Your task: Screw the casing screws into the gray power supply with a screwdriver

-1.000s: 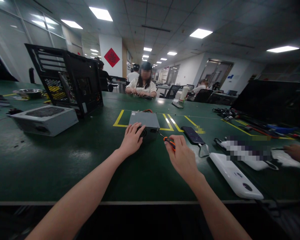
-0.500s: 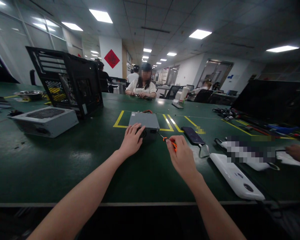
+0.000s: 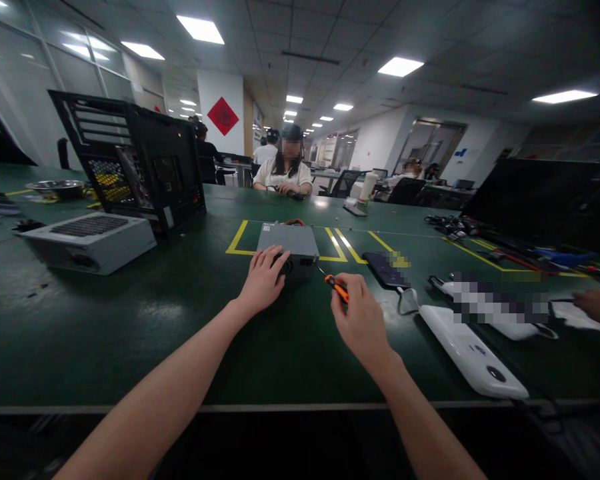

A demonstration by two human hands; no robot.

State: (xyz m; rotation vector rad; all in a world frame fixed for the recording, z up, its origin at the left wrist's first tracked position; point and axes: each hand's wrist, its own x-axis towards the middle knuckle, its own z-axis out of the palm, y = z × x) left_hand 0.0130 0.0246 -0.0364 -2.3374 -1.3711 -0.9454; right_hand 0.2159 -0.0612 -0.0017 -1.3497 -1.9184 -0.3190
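Observation:
A small grey computer power supply point(image 3: 291, 236) lies on the green table in front of me, its fan and socket side facing me. My left hand point(image 3: 263, 277) grips its near left edge, fingers over the top and thumb down on the front. In my right hand point(image 3: 361, 310) is an orange and black screwdriver point(image 3: 337, 288), held by its handle. The shaft points up and left, with its tip at the lower right corner of the power supply. Whether the tip sits in a screw is too small to tell.
Left stand a larger power supply point(image 3: 87, 241), a black computer case point(image 3: 135, 163) and a metal bowl point(image 3: 60, 189). At right lie a phone point(image 3: 386, 269), a white device point(image 3: 473, 351) and cables point(image 3: 450, 227). Another person's hand point(image 3: 597, 307) is at far right; a person point(image 3: 285, 170) sits opposite.
My right hand has shifted slightly down and left along the screwdriver, and more of the orange handle shows. My left hand and the power supply stay put.

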